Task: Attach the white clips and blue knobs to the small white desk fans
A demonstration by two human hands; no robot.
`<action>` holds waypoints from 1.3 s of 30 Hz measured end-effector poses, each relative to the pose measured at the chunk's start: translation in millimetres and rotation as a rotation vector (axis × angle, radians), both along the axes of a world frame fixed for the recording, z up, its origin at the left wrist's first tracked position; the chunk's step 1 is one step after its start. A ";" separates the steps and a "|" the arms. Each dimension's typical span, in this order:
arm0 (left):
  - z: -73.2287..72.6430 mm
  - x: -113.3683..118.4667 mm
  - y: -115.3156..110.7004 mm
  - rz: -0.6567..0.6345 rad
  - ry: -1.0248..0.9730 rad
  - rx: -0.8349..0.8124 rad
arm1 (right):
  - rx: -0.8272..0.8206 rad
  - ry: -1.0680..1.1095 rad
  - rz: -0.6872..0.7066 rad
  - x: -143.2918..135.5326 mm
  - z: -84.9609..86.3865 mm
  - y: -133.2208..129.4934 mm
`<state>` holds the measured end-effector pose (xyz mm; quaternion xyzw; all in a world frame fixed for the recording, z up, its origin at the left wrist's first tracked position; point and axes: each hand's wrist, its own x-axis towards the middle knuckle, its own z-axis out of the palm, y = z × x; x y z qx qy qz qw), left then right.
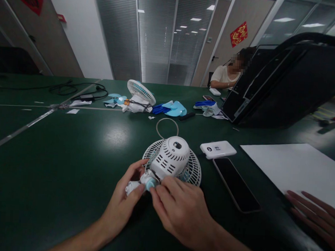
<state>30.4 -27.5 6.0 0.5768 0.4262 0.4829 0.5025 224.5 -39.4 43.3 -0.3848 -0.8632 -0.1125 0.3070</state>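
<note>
A small white fan lies face down on the dark green table, its round grille (pixel 195 168) under the slotted motor housing (pixel 170 159). At its near end is a white jointed neck (pixel 132 187) with a light blue knob (pixel 151 183). My left hand (pixel 127 192) is closed around the neck, thumb on the near side and fingers behind it. My right hand (pixel 181 208) is curled, with thumb and fingertips pinching the blue knob. A thin pale cable (pixel 168 118) loops out behind the housing.
To the right lie a white power bank (pixel 218 149), a black phone (pixel 236 185) and a white sheet (pixel 300 166) with another person's hand (pixel 317 214). Farther back are a second fan (pixel 141 96), blue fan blades (pixel 176 109), gloves (pixel 209 107) and a large black case (pixel 287 83).
</note>
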 end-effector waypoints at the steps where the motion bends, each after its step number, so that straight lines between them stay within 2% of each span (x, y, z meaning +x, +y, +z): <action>1: -0.4 -0.6 0.3 -0.006 -0.004 0.000 | -0.017 -0.014 0.041 3.3 2.0 0.7; 4: -2.3 -3.0 2.3 -0.027 -0.008 -0.001 | 0.071 -0.203 0.260 17.7 13.3 13.3; 6: -3.7 -4.3 3.5 -0.033 -0.002 -0.001 | 0.144 -0.268 0.334 24.4 17.9 23.3; 9: -4.5 -5.0 3.6 -0.035 0.005 0.014 | 0.185 -0.226 0.308 21.6 14.9 29.4; 14: -4.4 -3.3 0.0 -0.035 0.029 0.047 | 0.184 -0.037 0.102 1.3 1.7 17.8; 16: -4.6 -2.8 -0.3 -0.051 0.030 0.059 | 0.182 -0.008 0.068 1.3 1.2 15.2; 17: -4.7 -2.8 0.1 -0.058 0.026 0.057 | 0.176 -0.020 0.085 4.0 2.2 15.6; 20: -4.8 -3.7 1.9 -0.063 0.006 0.037 | 0.137 -0.168 0.316 17.9 7.3 22.4; 22: -4.7 -4.4 2.8 -0.064 0.001 0.032 | 0.163 -0.196 0.374 25.6 9.7 27.7; 26: -4.2 -4.9 2.7 -0.056 0.005 0.055 | 0.199 -0.181 0.389 28.9 10.6 32.2; 31: -4.8 -5.1 3.6 -0.068 -0.003 0.054 | 0.159 -0.209 0.422 30.0 12.3 35.4; 39: -3.5 -5.0 2.0 -0.070 -0.001 0.052 | 0.149 -0.131 0.374 26.3 7.6 35.6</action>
